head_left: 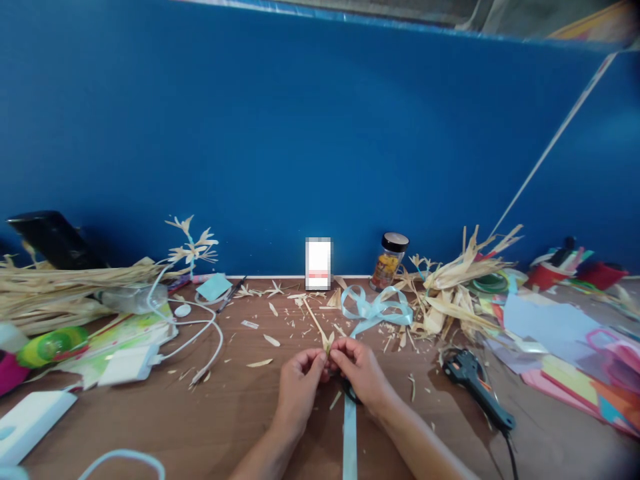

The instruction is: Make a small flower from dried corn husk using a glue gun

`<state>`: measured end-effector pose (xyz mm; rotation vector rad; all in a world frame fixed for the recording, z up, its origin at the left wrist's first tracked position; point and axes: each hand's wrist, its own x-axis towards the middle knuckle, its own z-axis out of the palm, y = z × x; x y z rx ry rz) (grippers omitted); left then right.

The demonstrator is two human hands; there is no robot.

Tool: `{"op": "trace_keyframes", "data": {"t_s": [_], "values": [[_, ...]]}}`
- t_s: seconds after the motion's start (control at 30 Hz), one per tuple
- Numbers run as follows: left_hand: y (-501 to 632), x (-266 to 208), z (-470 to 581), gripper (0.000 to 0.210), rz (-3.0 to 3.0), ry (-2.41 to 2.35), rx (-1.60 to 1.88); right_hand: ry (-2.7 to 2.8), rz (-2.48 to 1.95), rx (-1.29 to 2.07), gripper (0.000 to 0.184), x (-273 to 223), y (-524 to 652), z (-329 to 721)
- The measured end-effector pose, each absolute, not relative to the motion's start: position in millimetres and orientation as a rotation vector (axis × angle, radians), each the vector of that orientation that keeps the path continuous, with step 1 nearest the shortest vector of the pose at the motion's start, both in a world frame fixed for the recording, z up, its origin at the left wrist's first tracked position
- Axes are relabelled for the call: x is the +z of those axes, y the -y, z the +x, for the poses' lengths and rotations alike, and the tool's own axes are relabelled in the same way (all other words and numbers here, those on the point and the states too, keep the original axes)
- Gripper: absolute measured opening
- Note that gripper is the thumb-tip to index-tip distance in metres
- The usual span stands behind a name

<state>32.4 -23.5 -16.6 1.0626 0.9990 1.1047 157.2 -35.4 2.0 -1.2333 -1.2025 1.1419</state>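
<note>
Close together above the table, my left hand (306,373) and my right hand (357,367) pinch a small piece of dried husk (328,341) between their fingertips. Its pale pointed tips stick up over the fingers. A thin straw-coloured strip (315,320) runs up and left from just behind it; I cannot tell whether the two are joined. Beneath my right hand a black looped handle (353,393) shows in part, the rest hidden. Light blue ribbon (350,433) passes under the hands toward the front edge, and a looped ribbon (377,310) lies behind them.
Husk scraps litter the brown table (240,427). To the right lie a glue gun (477,387), a husk bundle (453,293) and coloured paper (540,320). A lidded jar (390,260) stands at the back. Leftward are white cables (217,340), a husk flower (193,250) and more husks (75,287).
</note>
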Motion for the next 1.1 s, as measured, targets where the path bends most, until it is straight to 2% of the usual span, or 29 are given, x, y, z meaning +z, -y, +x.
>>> {"op": "trace_keyframes", "data": {"t_s": [0.77,1.1], "values": [[24.4,-14.4,31.1,0.029,1.176,-1.086,1.057,1.266,-1.307,1.029,0.009,-6.4,34.7,159.8],[24.6,-11.6,31.4,0.028,1.210,-1.116,1.043,1.376,-1.356,0.917,0.013,-3.3,36.5,160.2]]}}
